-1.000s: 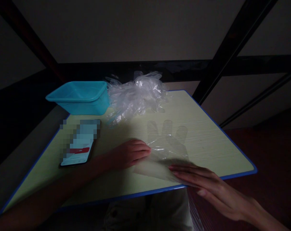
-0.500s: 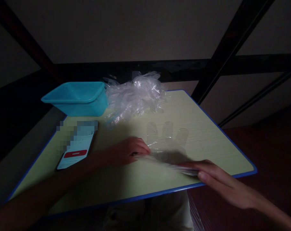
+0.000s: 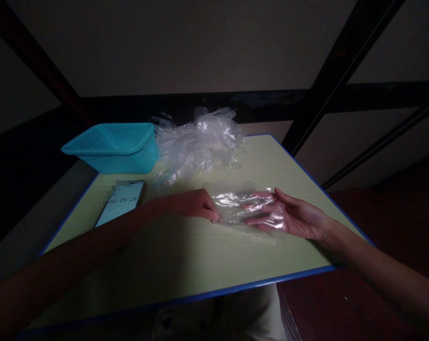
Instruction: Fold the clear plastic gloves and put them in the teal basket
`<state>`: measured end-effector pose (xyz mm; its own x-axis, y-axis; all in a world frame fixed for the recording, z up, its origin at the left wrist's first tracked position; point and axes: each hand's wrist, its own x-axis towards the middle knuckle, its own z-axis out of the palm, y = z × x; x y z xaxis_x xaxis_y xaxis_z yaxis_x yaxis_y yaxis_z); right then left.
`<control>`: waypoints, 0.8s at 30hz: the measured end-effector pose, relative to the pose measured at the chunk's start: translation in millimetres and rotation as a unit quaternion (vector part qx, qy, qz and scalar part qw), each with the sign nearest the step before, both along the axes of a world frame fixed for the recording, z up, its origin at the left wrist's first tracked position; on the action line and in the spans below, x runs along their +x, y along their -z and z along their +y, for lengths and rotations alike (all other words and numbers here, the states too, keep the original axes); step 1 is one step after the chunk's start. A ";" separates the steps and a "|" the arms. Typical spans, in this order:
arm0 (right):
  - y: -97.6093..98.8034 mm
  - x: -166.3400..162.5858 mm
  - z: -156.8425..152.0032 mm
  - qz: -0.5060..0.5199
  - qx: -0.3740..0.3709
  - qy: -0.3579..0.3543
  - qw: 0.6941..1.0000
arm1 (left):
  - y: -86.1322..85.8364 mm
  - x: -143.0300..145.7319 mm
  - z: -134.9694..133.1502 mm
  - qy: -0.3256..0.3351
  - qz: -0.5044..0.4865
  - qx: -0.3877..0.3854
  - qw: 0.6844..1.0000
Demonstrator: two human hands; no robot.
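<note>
A clear disposable plastic glove (image 3: 232,202) stretches between my hands above the table. My left hand (image 3: 196,204) is closed, pinching the glove's left part between thumb and fingers. My right hand (image 3: 292,215) is open, palm up, with its fingers stretched out to the left. Those fingers show through the shiny film; they look to be inside the glove's open end, and the thumb stands apart above it. Behind my hands lies a heap of crumpled clear plastic gloves (image 3: 203,139).
A turquoise plastic basket (image 3: 129,163) stands at the table's back left, beside the heap. A phone (image 3: 122,203) showing a timer lies behind my left forearm. The pale table (image 3: 207,270) has a blue edge. A wall with dark strips (image 3: 186,52) rises behind it.
The glove has been lifted off the table and is held stretched sideways. My right hand has turned palm up, and its fingers have moved into or under the film. The phone's screen now shows a timer.
</note>
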<state>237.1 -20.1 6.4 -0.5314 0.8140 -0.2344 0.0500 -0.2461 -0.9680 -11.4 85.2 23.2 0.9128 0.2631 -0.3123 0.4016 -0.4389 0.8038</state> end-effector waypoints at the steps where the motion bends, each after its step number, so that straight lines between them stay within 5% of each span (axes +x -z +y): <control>1: 1.4 0.5 2.4 0.002 -0.011 0.001 1.000 | 0.5 1.4 1.3 -0.006 -0.005 -0.009 1.000; 9: 6.7 3.8 9.0 0.135 -0.188 0.069 0.970 | 7.8 11.7 12.5 -0.051 0.037 -0.108 0.992; 24: -4.6 3.1 17.7 0.073 -0.163 -0.004 0.984 | 3.3 5.6 7.0 -0.056 0.025 -0.087 0.994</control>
